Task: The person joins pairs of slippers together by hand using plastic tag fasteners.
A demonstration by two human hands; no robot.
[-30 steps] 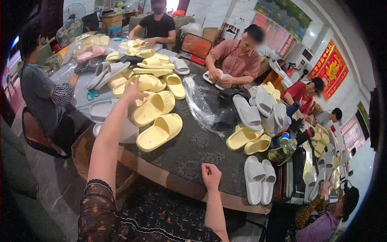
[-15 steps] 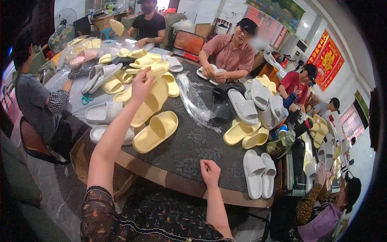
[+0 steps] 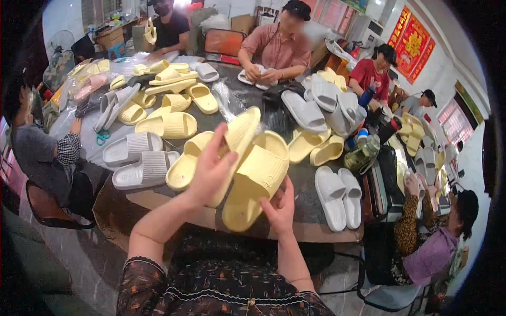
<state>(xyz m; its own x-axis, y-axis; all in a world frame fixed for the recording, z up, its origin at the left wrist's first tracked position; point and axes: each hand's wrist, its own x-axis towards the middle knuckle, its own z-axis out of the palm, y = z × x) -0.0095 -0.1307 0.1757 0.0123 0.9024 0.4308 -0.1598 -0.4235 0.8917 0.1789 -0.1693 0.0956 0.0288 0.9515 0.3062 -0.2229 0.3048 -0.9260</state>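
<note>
In the head view, the left hand (image 3: 210, 176) is holding one yellow slipper (image 3: 245, 128) in its grip; the right hand (image 3: 281, 215) is gripping a second slipper (image 3: 261, 167) beside it. Both are hovering above the worktop (image 3: 307, 196).

Both forearms (image 3: 166, 221) forward: my left hand (image 3: 213, 171) grips up high, my right hand (image 3: 281, 210) grips lower, thumb (image 3: 269, 210) pointing inward!

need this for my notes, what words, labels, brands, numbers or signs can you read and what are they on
Red wall banner: gold characters, not copied out here.
Yellow slipper in the right hand: faint marks, too small to read.
Everything else: nothing legible.
</note>
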